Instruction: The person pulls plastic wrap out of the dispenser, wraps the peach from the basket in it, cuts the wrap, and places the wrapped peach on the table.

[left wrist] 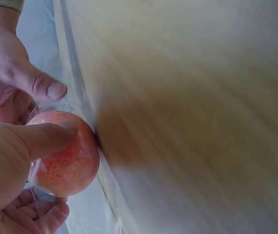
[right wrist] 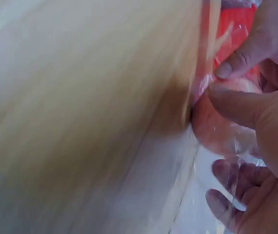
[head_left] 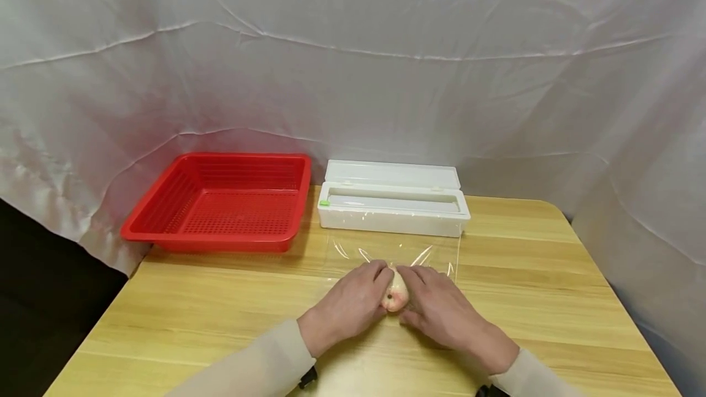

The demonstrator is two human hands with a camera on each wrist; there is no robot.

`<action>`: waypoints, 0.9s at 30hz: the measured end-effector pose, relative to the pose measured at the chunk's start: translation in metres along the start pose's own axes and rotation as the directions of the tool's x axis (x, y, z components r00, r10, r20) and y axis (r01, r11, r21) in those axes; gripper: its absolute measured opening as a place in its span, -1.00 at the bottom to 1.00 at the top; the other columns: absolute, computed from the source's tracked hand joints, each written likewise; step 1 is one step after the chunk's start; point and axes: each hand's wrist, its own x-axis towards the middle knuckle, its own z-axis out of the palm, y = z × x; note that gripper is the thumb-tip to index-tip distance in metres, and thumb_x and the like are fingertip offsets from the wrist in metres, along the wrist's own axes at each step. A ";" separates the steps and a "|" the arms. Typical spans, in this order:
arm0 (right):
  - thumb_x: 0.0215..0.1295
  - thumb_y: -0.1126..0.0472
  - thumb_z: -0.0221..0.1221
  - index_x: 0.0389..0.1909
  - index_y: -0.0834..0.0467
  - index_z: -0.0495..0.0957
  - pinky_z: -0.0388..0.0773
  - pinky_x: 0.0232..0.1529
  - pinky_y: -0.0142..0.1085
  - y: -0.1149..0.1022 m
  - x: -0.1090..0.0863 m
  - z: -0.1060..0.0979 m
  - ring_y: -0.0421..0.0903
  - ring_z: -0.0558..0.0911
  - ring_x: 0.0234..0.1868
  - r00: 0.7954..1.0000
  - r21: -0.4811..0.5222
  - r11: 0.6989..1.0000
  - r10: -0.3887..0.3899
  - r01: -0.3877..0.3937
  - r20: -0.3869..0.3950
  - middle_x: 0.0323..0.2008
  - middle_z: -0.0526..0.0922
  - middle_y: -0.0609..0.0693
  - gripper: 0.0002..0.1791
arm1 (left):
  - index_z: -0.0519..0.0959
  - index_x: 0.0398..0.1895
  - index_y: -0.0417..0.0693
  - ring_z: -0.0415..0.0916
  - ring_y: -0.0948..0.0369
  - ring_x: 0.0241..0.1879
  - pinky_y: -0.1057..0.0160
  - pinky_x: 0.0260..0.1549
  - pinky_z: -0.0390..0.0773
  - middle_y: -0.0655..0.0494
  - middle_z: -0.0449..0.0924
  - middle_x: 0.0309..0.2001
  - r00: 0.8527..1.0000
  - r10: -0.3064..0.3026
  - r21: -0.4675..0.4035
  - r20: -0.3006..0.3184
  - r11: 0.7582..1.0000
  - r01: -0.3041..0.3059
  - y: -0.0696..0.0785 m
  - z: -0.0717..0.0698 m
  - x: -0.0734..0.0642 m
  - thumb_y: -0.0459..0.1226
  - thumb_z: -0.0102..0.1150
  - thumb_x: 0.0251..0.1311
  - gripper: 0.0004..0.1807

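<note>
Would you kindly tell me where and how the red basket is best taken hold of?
Probably by pinching its near rim from the front: it juts outward there, giving fingers an edge, while the box stands close on the right.

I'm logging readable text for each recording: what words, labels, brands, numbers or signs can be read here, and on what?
None: no text can be read in any view.
The red basket, white box, green tab, fruit and table show no legible marking; anything very small would be lost to blur in the wrist views.
</note>
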 end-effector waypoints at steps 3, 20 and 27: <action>0.06 -0.02 0.59 0.49 0.21 0.37 0.56 0.25 0.15 0.006 -0.004 -0.006 0.10 0.63 0.21 0.997 0.012 0.998 0.065 -0.065 0.047 0.10 0.69 0.06 0.01 | 0.49 0.13 -0.11 0.61 0.15 0.03 0.24 0.15 0.65 0.00 0.59 0.10 0.999 -0.022 -0.025 0.042 0.999 0.023 -0.002 -0.002 0.002 -0.09 0.55 0.18 -0.43; -0.07 -0.14 0.61 0.47 0.19 0.39 0.50 0.15 0.31 0.040 -0.025 -0.047 0.25 0.58 0.21 0.988 -0.114 0.983 0.151 -0.146 0.036 0.20 0.63 0.17 0.08 | 0.51 0.26 -0.10 0.57 0.23 0.02 0.31 0.15 0.61 0.04 0.58 0.13 0.953 -0.036 -0.242 0.301 0.964 0.113 -0.016 -0.020 0.033 -0.13 0.54 0.19 -0.38; 0.10 -0.08 0.57 0.30 0.33 0.51 0.62 0.23 0.08 0.001 -0.001 -0.030 0.18 0.62 0.23 0.984 -0.041 0.998 -0.059 0.053 -0.170 0.21 0.65 0.20 -0.14 | 0.54 0.26 -0.09 0.57 0.27 -0.07 0.34 0.05 0.62 0.09 0.60 0.09 0.947 -0.026 -0.325 0.321 0.936 0.135 -0.026 -0.024 0.041 -0.10 0.55 0.20 -0.39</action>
